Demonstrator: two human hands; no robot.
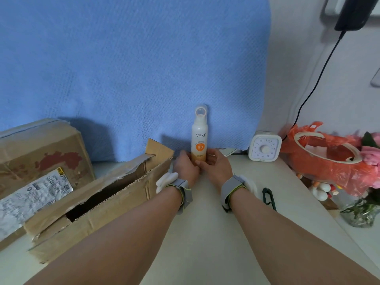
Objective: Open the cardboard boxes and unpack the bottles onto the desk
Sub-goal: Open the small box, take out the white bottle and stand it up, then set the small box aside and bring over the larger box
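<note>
Head view: two bare forearms reach forward over a pale desk (205, 233); a blue textured cloth (131, 68) hangs behind it
Spray bottle: a white-and-orange sunscreen spray bottle (199, 138) marked "VSZE" and "50" stands upright at the back of the desk, against the cloth; clear domed cap on top; its lower part is hidden by the hands
Left hand: left hand (186, 165) cups the bottle's base from the left; fingers curled around it, grasping the bottle; a grey wrist strap (183, 190) with a white pad sits on the wrist
Right hand: right hand (217, 165) holds the same base from the right; fingers wrapped on the bottle, thumb towards the front; a matching grey strap (233, 187) on that wrist
Open box: a torn cardboard box (98, 202) lies just left of the bottle, its top ripped open, dark inside; one flap stands up near the left hand; contents cannot be told
Second box: a larger cardboard box (41, 149) sits further left of the bottle, behind the open one, with red print; a crumpled shipping label (30, 196) lies in front of it
Timer: a white dial timer (264, 149) stands right of the bottle, near but apart
Cutter: a dark green cutter (268, 198) lies flat on the desk, right of the bottle and nearer the person
Far right of bottle: an orange plastic bag (329, 161) over a round white rim; pink flowers (372, 153) in a glass vase (359, 214); a black cable (316, 79) runs up the wall
</note>
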